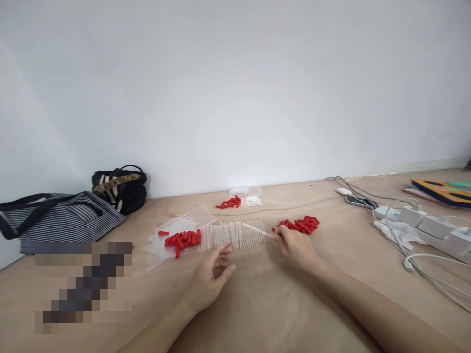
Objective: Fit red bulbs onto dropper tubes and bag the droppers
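Note:
A row of thin clear tubes (235,235), like dropper pipettes without bulbs, lies side by side in the middle of the table. My right hand (296,246) pinches the near end of one thin clear tube (257,230), which slants up to the left across the row. Just beyond this hand is a pile of red rubber bulbs (303,225). My left hand (213,272) holds nothing, thumb and fingers apart, at the near side of the row. More red bulbs (183,239) lie on clear zip bags (156,254) to its left.
Near the wall lie a small group of red bulbs (228,202) and a clear bag (253,200). A striped bag (69,220) and a black bag (134,193) stand at left. Power strips (430,228), cables and a yellow-blue board (445,192) occupy the right side. A blurred patch covers something front left.

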### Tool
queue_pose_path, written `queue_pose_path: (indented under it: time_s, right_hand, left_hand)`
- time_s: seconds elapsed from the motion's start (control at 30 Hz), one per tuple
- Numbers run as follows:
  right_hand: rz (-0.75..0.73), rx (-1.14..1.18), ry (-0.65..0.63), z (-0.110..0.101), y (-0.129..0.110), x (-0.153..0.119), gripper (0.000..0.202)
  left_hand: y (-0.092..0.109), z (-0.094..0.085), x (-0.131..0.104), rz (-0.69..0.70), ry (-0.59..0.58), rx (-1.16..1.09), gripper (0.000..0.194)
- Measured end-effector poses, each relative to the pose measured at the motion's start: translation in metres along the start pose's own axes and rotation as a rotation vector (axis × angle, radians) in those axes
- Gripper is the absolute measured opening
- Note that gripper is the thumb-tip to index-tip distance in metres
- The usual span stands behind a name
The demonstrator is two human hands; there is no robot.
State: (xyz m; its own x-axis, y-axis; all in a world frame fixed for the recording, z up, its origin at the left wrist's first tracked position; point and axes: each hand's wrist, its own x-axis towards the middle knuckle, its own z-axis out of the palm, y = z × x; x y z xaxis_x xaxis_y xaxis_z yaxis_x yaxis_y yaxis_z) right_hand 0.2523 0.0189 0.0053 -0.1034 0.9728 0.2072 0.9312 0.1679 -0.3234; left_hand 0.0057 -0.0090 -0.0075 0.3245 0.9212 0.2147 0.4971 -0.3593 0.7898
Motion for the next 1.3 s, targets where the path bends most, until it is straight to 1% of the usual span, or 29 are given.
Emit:
queue_pose_path:
  time_s: [0.03, 0.1, 0.17, 0.27, 0.3, 0.37, 0.47, 0.53, 0.6, 0.67, 0.73, 0.77, 0.83, 0.87, 0.9, 0.93, 1.0, 1.03, 1.1, 1.17, 1.3]
  right_hand:
    - [-0.065, -0.005, -0.017, 0.003, -0.003, -0.002, 0.018]
    - [-0.167, -0.035, -0.053, 0.009, -0.009, -0.005, 0.016]
    - [-0.234, -0.071, -0.083, 0.016, -0.013, -0.008, 0.017]
    - [-0.285, -0.117, -0.102, 0.022, -0.015, -0.01, 0.019]
    - [-0.303, -0.121, -0.097, 0.023, -0.016, -0.011, 0.02]
    - [-0.346, -0.105, -0.038, 0.023, -0.016, -0.011, 0.02]
    - [-0.435, -0.026, 0.139, 0.023, -0.019, -0.012, 0.018]
    - [-0.488, 0.025, 0.229, 0.025, -0.022, -0.012, 0.019]
    - [-0.535, 0.06, 0.258, 0.029, -0.026, -0.011, 0.02]
    - [-0.573, 0.086, 0.249, 0.034, -0.028, -0.01, 0.018]
    - [-0.587, 0.118, 0.231, 0.037, -0.028, -0.009, 0.019]
    - [-0.581, 0.14, 0.224, 0.038, -0.026, -0.009, 0.02]
    - [-0.546, 0.194, 0.214, 0.039, -0.022, -0.008, 0.022]
    - [-0.526, 0.221, 0.207, 0.039, -0.019, -0.007, 0.022]
    - [-0.508, 0.246, 0.199, 0.038, -0.016, -0.006, 0.023]
    - [-0.491, 0.268, 0.19, 0.038, -0.013, -0.005, 0.023]
    - [-0.461, 0.301, 0.174, 0.038, -0.009, -0.003, 0.024]
    - [-0.45, 0.314, 0.165, 0.038, -0.008, -0.002, 0.024]
    - [-0.442, 0.335, 0.145, 0.039, -0.007, -0.002, 0.022]
    - [-0.448, 0.344, 0.126, 0.039, -0.008, -0.002, 0.021]
    - [-0.451, 0.35, 0.119, 0.037, -0.01, -0.005, 0.019]
  left_hand:
    - [-0.003, 0.001, 0.002, -0.025, 0.022, -0.059, 0.049]
    - [-0.006, 0.001, 0.006, -0.047, 0.023, -0.136, 0.049]
    - [-0.006, 0.002, 0.009, -0.042, 0.01, -0.147, 0.041]
    - [-0.005, 0.002, 0.013, -0.035, 0.018, -0.106, 0.026]
    - [-0.005, 0.003, 0.014, -0.035, 0.028, -0.095, 0.024]
    - [-0.005, 0.004, 0.017, -0.039, 0.065, -0.096, 0.023]
    - [-0.007, 0.009, 0.021, -0.04, 0.138, -0.137, 0.023]
    - [-0.007, 0.014, 0.022, -0.037, 0.152, -0.161, 0.024]
    - [-0.005, 0.02, 0.022, -0.027, 0.133, -0.152, 0.025]
    - [-0.003, 0.022, 0.021, -0.004, 0.113, -0.085, 0.026]
    - [-0.001, 0.015, 0.02, 0.054, 0.121, 0.069, 0.026]
    - [-0.001, 0.009, 0.02, 0.093, 0.147, 0.179, 0.026]
    - [-0.005, -0.012, 0.022, 0.172, 0.25, 0.437, 0.026]
    - [-0.009, -0.024, 0.023, 0.176, 0.318, 0.567, 0.025]
    - [-0.014, -0.037, 0.025, 0.143, 0.379, 0.678, 0.024]
    - [-0.02, -0.049, 0.026, 0.098, 0.402, 0.767, 0.024]
    - [-0.031, -0.066, 0.029, 0.005, 0.383, 0.89, 0.025]
    - [-0.035, -0.072, 0.03, -0.043, 0.377, 0.919, 0.027]
    - [-0.04, -0.076, 0.032, -0.124, 0.374, 0.944, 0.031]
    - [-0.041, -0.074, 0.033, -0.179, 0.39, 0.956, 0.032]
    - [-0.039, -0.065, 0.034, -0.203, 0.418, 0.991, 0.027]
